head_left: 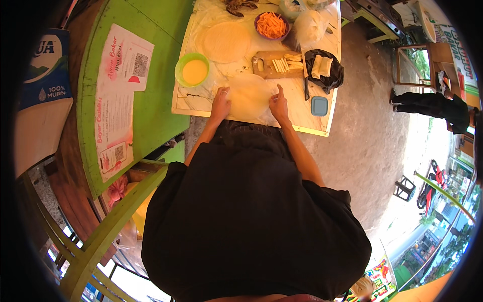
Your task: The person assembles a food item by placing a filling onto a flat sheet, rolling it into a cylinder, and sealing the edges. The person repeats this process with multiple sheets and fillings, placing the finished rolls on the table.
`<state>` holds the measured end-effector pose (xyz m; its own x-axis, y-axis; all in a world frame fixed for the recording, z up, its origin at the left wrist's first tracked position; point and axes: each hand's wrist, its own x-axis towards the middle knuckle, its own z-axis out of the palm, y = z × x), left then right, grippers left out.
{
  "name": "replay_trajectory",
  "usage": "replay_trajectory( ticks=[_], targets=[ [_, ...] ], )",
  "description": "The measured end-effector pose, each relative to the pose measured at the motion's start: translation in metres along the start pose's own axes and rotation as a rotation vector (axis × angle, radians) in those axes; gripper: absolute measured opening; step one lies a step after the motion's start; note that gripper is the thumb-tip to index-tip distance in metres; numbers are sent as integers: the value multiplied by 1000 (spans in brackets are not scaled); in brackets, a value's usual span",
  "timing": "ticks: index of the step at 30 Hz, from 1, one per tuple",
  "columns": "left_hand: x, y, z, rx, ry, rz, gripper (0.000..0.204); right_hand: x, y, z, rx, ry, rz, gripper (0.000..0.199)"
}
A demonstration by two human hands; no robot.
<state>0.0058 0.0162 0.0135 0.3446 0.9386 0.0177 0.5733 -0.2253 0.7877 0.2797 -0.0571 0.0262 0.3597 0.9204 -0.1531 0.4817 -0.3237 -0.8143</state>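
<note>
A thin, round, pale sheet lies at the near edge of the marbled tabletop, in front of the person and just nearer than the wooden board. The left hand is at its left edge, fingers curled in; the right hand is at its right edge, fingers bent with one digit extended toward the far side. Whether either really pinches the sheet is too small to tell.

The sheet looks nearly weightless, limp and slightly see-through, so it probably droops, clings and tears easily. Fingertips at two opposite points of the rim seem the safest hold, with little pull across the middle. A similar pale round lies farther off to the left, beyond the green bowl of yellow liquid.

Printing shows mostly at left: a white notice on a green panel carries red and dark script and two square black scan codes. Farther left, a blue carton bears large white lettering. At far right, a pale banner has big green capitals, bent by the lens.
</note>
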Motion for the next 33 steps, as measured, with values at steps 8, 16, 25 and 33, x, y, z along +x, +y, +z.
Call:
replay_trajectory(
  ticks=[8,16,25,33],
  targets=[
    [-5,16,-8,22,-125,-99,63,50,3,-36,-135,263,-149,49],
    [-21,9,-15,-20,-56,-43,64,143,20,-89,-433,276,-275,50],
    [-32,15,-27,-197,-40,-137,61,155,20,-102,-632,118,-284,67],
    [-23,6,-22,-203,-73,-137,63,159,20,-104,-692,43,-301,80]
  ],
)
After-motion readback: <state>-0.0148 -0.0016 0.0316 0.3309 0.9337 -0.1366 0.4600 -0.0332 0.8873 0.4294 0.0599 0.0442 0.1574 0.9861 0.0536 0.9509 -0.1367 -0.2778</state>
